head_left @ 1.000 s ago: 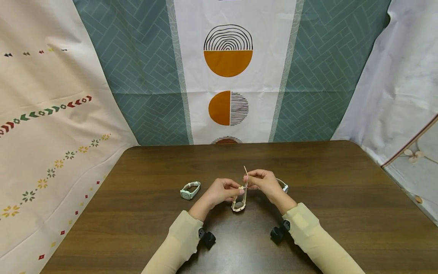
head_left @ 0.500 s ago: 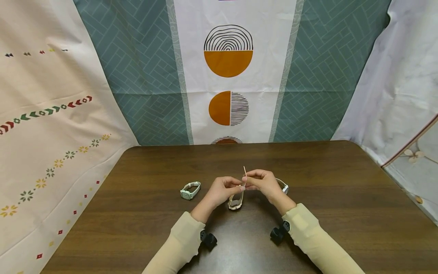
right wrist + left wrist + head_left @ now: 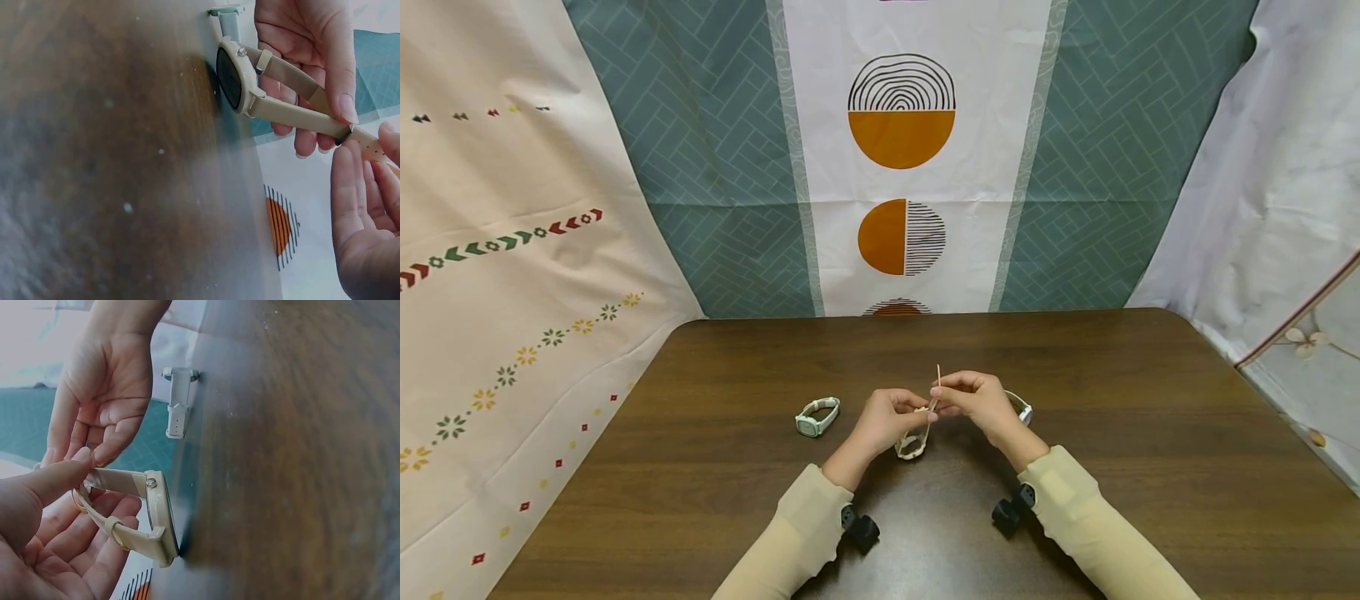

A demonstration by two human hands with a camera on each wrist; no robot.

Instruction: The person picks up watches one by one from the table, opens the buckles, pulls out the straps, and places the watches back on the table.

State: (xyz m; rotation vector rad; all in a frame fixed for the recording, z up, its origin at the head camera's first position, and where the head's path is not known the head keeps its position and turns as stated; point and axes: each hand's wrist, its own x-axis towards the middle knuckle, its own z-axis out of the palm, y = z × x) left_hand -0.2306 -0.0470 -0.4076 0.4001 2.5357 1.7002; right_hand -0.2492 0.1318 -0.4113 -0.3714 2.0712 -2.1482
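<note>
A cream wristwatch (image 3: 911, 454) with a round case hangs from both hands near the middle of the table, its strap looped. In the left wrist view the watch case (image 3: 161, 512) sits low by the tabletop, its crown visible. My left hand (image 3: 886, 422) pinches the strap beside the buckle between thumb and fingers. With thumb and fingertips, my right hand (image 3: 981, 403) holds the punched end of the strap (image 3: 369, 142), which passes through the buckle (image 3: 344, 135). The strap's tip sticks up above the right fingers in the head view.
Left of the hands lies a pale green watch (image 3: 808, 426) with its strap looped. A white watch (image 3: 1026, 412) is partly hidden behind the right hand. The brown wooden table (image 3: 1120, 392) ends at a curtain with circle patterns (image 3: 901, 237).
The watch case has swung slightly left and away from me, while both hands keep hold of the strap. The strap tip stands a little straighter. The other watches have not moved.
</note>
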